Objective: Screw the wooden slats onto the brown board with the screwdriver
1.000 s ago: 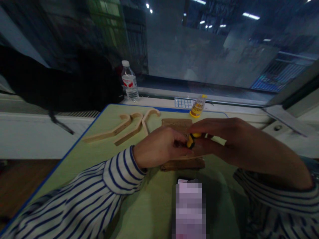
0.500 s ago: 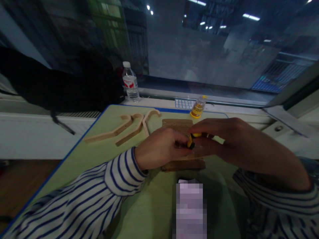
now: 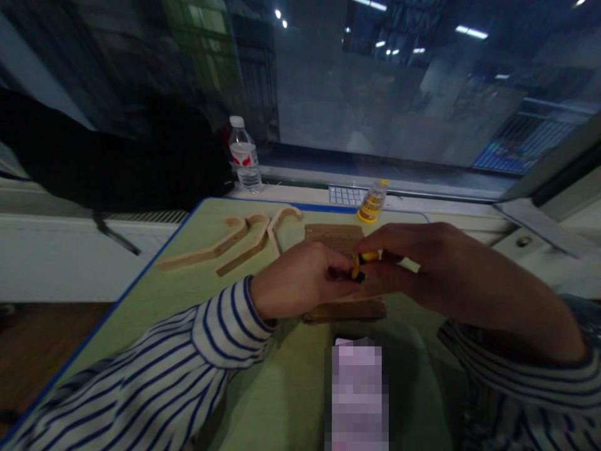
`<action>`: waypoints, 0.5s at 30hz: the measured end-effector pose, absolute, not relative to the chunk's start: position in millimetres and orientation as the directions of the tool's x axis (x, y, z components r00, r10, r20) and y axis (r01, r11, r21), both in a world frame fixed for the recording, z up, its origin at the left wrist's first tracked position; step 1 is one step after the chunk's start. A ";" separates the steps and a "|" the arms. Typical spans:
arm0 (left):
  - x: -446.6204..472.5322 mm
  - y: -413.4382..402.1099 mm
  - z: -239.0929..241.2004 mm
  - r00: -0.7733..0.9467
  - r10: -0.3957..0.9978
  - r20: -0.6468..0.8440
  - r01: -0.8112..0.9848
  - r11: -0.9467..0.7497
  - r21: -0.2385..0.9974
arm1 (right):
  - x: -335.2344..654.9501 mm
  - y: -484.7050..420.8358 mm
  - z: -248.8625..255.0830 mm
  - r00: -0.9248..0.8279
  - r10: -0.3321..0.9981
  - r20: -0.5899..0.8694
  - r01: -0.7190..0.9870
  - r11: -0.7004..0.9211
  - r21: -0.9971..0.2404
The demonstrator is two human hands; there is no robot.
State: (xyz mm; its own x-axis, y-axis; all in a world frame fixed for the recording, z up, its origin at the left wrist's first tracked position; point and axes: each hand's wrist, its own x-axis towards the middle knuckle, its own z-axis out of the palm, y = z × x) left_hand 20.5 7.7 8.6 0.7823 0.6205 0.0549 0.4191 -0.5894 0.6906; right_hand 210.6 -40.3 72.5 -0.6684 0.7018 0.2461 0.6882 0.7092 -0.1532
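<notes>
Over the table, my left hand (image 3: 300, 282) pinches a small yellow-and-black piece (image 3: 356, 270) between thumb and forefinger. My right hand (image 3: 432, 266) meets it from the right, its thumb and fingers closed around a yellow part (image 3: 370, 256) with a black end. The two parts touch or nearly touch; whether they are one object I cannot tell, and my fingers hide much of them. Beneath both hands lies a brown corrugated cardboard piece (image 3: 333, 233), partly covered by them.
Several bent wooden hooks (image 3: 244, 254) lie on the left of the green table (image 3: 164, 300). A yellow-labelled bottle (image 3: 373, 202) stands at the far edge. A water bottle (image 3: 245, 158) is on the sill beside a black bag (image 3: 154, 156). A blurred-out phone (image 3: 357, 394) lies in front.
My right thumb has shifted slightly left and down, closer to the piece in my left hand. The rest looks the same apart from a slight camera shift.
</notes>
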 end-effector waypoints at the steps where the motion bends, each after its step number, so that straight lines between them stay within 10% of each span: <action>1: 20.5 7.7 7.8 0.784 0.617 0.059 0.412 -0.590 0.694 | 210.5 -40.2 72.2 -0.664 0.707 0.245 0.696 0.704 -0.144; 15: 22.9 3.6 10.5 0.749 0.656 0.094 0.432 -0.590 0.682 | 210.0 -42.1 71.1 -0.652 0.722 0.234 0.712 0.688 -0.140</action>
